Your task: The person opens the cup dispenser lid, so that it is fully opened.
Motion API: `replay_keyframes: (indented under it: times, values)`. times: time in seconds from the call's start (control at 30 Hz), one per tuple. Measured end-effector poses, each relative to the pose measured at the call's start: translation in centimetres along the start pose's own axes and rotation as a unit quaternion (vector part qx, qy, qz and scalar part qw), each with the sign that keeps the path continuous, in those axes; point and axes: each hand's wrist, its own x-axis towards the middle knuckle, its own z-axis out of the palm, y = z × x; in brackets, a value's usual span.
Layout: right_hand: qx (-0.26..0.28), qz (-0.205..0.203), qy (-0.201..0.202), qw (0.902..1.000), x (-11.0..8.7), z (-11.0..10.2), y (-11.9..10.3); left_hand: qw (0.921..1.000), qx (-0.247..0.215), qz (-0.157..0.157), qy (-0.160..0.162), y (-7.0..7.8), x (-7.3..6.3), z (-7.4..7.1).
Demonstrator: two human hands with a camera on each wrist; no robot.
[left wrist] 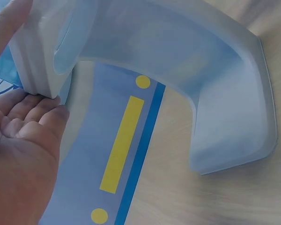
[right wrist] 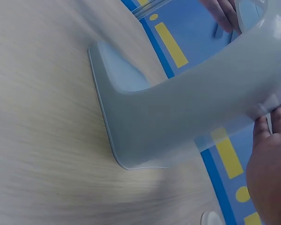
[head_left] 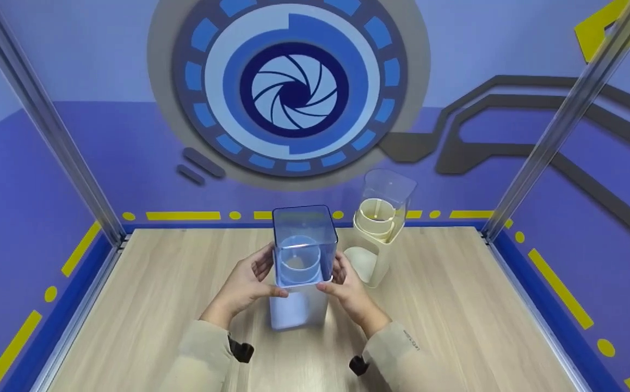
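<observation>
A light blue plastic dispenser (head_left: 293,307) with a see-through blue upper bin (head_left: 305,226) is between my hands in the middle of the table. A round ring (head_left: 300,261) shows through the bin. My left hand (head_left: 249,280) grips its left side where bin and body meet, thumb across the front and fingers round the side. From the right, my right hand (head_left: 350,288) holds it the same way, its thumb on the front edge. The left wrist view shows the body's hollow front and flat foot (left wrist: 234,126); in the right wrist view the curved body (right wrist: 178,117) reaches down to the tabletop.
A cream dispenser (head_left: 380,261) of similar shape, with a clear top, stands behind and right of my right hand. The wooden table (head_left: 184,256) ends at a blue and purple back wall (head_left: 103,163). Metal posts (head_left: 543,136) rise at its back corners.
</observation>
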Motion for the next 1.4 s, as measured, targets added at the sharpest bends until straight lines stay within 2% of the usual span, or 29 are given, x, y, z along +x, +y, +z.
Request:
replay_keyframes:
  times: [0.17,0.33,0.63,0.8,0.9,1.03,1.23,1.4]
  values:
    - [-0.003,0.024,-0.002,0.9997,-0.6,0.1,-0.5,0.9997,0.006,0.0,0.022,-0.4,-0.3,0.5]
    - [-0.03,0.037,0.007,0.9988,-1.5,0.3,-2.1,0.9988,0.006,0.008,0.049,-0.6,-0.8,1.1]
    - [-0.03,-0.051,0.046,0.9972,-2.1,2.1,-6.9,0.9943,0.014,0.013,0.105,-0.9,-2.1,2.1]
    - [-0.076,-0.092,0.069,0.9904,-2.0,3.8,-8.6,0.9898,0.019,0.028,0.139,-1.2,-2.7,3.7]
    - [-0.107,-0.101,0.085,0.9854,-1.9,4.5,-8.8,0.986,0.024,0.037,0.161,-1.4,-2.9,4.8]
    - [-0.131,-0.091,0.099,0.9822,-1.3,4.9,-8.5,0.9829,0.043,0.033,0.176,-1.5,-3.0,5.4]
    - [-0.161,-0.078,0.108,0.9778,0.0,4.4,-7.6,0.982,0.052,0.037,0.178,-1.7,-3.1,5.5]
    - [-0.151,-0.081,0.119,0.9781,0.4,4.2,-7.1,0.9836,0.046,0.044,0.169,-1.8,-3.3,5.5]
